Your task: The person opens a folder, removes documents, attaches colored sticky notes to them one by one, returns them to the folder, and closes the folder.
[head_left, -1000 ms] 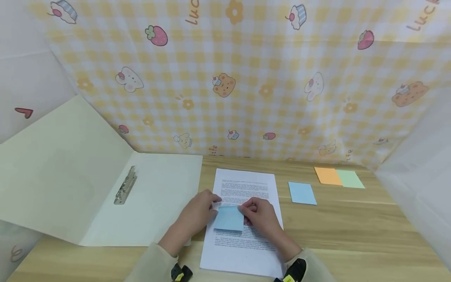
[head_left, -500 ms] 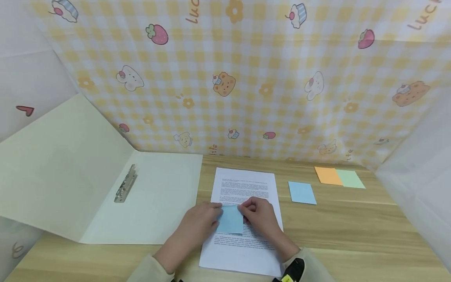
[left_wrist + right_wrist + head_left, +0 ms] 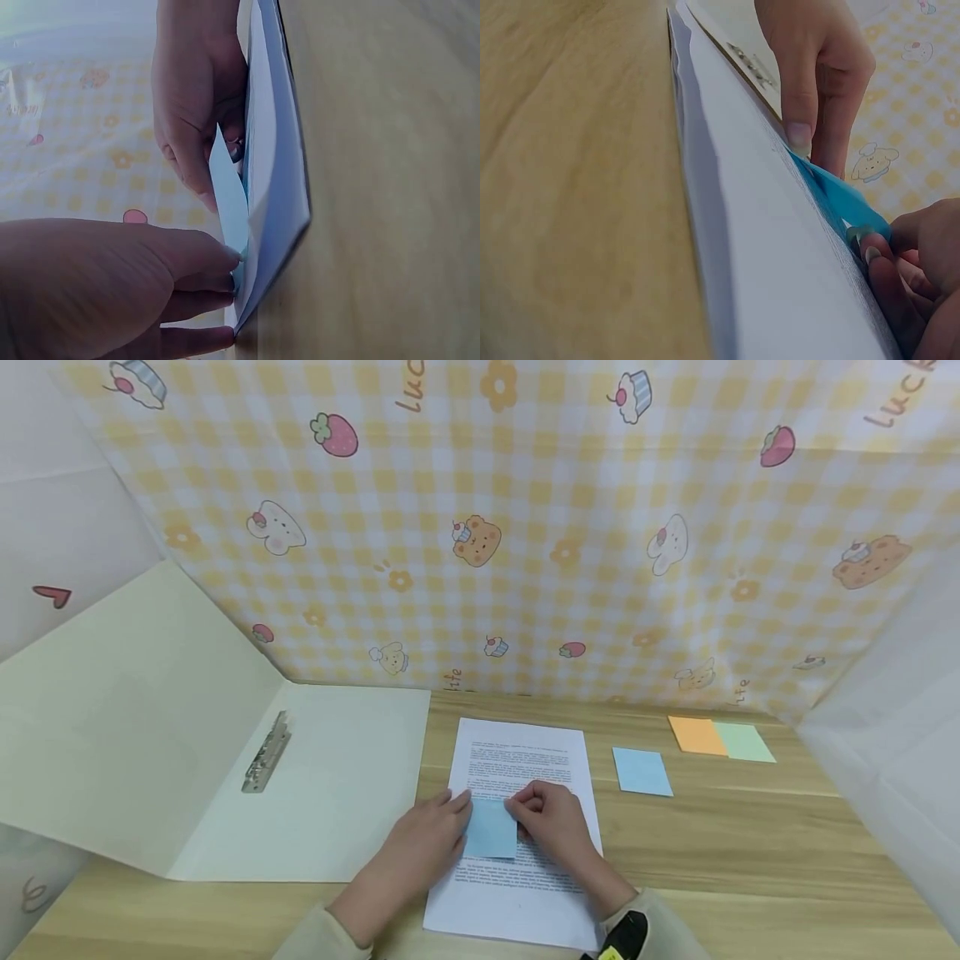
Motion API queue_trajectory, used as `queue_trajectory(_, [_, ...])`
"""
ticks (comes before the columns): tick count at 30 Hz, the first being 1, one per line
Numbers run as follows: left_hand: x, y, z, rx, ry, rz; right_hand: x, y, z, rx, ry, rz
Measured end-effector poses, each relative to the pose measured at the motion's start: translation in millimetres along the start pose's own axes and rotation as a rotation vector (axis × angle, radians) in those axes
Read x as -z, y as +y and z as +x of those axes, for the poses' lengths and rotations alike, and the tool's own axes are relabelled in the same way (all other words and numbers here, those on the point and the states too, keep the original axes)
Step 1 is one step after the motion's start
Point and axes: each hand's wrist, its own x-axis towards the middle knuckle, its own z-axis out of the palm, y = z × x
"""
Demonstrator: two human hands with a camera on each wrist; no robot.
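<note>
A light-blue sticky note [image 3: 491, 829] lies over the middle of a stack of printed sheets [image 3: 517, 914]. My right hand [image 3: 557, 822] pinches its upper right corner between thumb and fingers. In the right wrist view that side of the blue note [image 3: 847, 201] is raised off the page. My left hand [image 3: 426, 843] lies at the note's left edge, with its fingers reaching forward. The left wrist view shows the left hand [image 3: 112, 285] with fairly straight fingers, their tips at the note [image 3: 231, 202] and the paper's edge.
An opened white folder [image 3: 352, 777] with a metal clip [image 3: 267, 753] stands on the left. Right of the sheets lie another blue sticky note [image 3: 642, 772], an orange one [image 3: 697, 735] and a green one [image 3: 742, 742]. A checked curtain [image 3: 525, 593] hangs behind the wooden table [image 3: 750, 860].
My left hand has come down and onto the note's left edge, covering part of it. The note has shifted slightly right at its lower edge. My right hand keeps its pinch.
</note>
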Motion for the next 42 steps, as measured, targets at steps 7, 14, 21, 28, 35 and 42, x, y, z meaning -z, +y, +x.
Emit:
queue_trajectory(7, [-4.7, 3.8, -1.6, 0.016, -0.056, 0.039, -0.5, -0.7, -0.8, 0.009, 0.005, -0.042])
queue_trajectory(14, [-5.6, 6.6, -4.1, 0.043, -0.088, 0.04, 0.3, -0.6, -0.4, 0.017, -0.001, -0.073])
queue_trajectory(21, [-2.8, 8.8, -5.5, 0.045, -0.103, 0.056, 3.2, -3.1, -0.1, 0.059, -0.033, -0.195])
queue_trajectory(28, [-1.9, 8.5, -7.0, 0.028, -0.09, 0.074, -0.2, -18.9, -11.6, 0.202, 0.049, -0.437])
queue_trajectory(35, [-3.6, 4.5, -7.1, 0.004, -0.077, 0.072, -12.6, -29.4, -25.2, 0.436, -0.178, -0.454])
queue_trajectory(42, [-0.3, 3.6, -8.0, -0.004, -0.101, 0.08, -17.2, -27.1, -29.3, 0.347, -0.426, -0.354])
